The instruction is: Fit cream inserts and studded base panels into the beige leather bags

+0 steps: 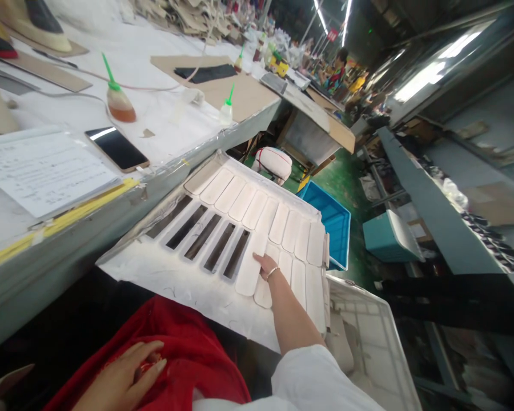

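Note:
A pale board [154, 268] tilts down beside the table, carrying two rows of pale strips with rounded ends. My right hand [266, 266], with a bracelet at the wrist, is closed at the edge of one pale strip [248, 274] in the nearer row. One digit lies along it; the other fingers are partly hidden. Left of that strip, several dark slots [212, 242] show in the board. My left hand [126, 371] rests on the red cloth [197, 348] over my lap, fingers loosely curved and apart, holding nothing.
On the white table at left are a phone [117, 149], a written sheet [43, 171] and green-tipped bottles [120, 103]. Beyond the board stands a blue crate [332, 220]. A pale bin [368, 325] stands at right. Shelving [445, 200] runs along the aisle.

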A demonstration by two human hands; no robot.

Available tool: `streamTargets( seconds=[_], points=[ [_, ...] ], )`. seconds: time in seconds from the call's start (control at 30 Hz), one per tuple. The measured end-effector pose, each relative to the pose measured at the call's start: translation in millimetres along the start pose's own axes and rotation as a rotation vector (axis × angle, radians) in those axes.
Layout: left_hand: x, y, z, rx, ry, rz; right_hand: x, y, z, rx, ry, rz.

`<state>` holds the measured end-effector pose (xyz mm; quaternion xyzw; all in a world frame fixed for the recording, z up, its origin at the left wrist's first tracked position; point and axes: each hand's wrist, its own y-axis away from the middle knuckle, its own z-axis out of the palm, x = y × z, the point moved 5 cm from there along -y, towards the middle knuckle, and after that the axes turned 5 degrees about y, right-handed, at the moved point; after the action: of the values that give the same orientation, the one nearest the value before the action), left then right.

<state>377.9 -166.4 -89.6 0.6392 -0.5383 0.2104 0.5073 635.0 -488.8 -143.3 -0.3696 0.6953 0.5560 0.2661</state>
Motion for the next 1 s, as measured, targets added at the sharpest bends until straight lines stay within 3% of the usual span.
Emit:
streamTargets(
  seconds=[0.17, 0.27, 0.33, 0.4, 0.47, 0.57, 0.63, 0.67, 0.73, 0.8, 0.87, 0.93, 1.0],
  points=[
    [-8.1, 22.0, -5.8, 0.14, -0.015, -0.005, -0.5, 46.0, -17.8, 0.013, -0.166, -0.11],
    [5.5, 30.9, -9.1, 0.179, 0.028, 0.018, -33.5, 65.4, -25.8, -0.011, -0.214, -0.183],
    [25.0, 35.5, -18.9, 0.252, 0.107, 0.042, -71.2, 80.7, -14.4, -0.1, -0.218, -0.253],
    [48.2, 42.9, -35.2, 0.377, 0.263, 0.055, -111.5, 105.6, 18.5, -0.284, -0.169, -0.352],
    [70.7, 55.8, -51.9, 0.475, 0.522, 0.087, -141.7, 142.1, 71.1, -0.527, -0.058, -0.436],
    [99.0, 86.3, -72.5, 0.441, 0.983, 0.256, -160.7, 210.1, 161.9, -0.843, 0.161, -0.541],
    [104.3, 115.6, -88.3, 0.463, 1.105, 0.282, -163.1, 255.6, 215.6, -0.977, 0.302, -0.634],
    [102.6, 134.4, -99.4, 0.558, 1.114, 0.295, -163.4, 277.6, 238.8, -1.028, 0.358, -0.691],
    [93.4, 179.7, -123.2, 0.858, 1.003, 0.29, -164.0, 321.5, 276.9, -1.116, 0.435, -0.816],
    [81.0, 231.2, -142.1, 1.19, 0.791, 0.227, -164.3, 368.4, 304.9, -1.192, 0.493, -0.979],
    [65.7, 279.1, -152.8, 1.446, 0.589, 0.12, -163.1, 415.7, 326.6, -1.2, 0.573, -1.208],
    [45.7, 316.8, -158.1, 1.586, 0.475, 0.031, -158.8, 455.1, 347.5, -1.163, 0.627, -1.435],
    [21.9, 343.0, -160.8, 1.623, 0.47, 0.007, -149.7, 478.6, 370.1, -1.137, 0.669, -1.613]
  ],
)
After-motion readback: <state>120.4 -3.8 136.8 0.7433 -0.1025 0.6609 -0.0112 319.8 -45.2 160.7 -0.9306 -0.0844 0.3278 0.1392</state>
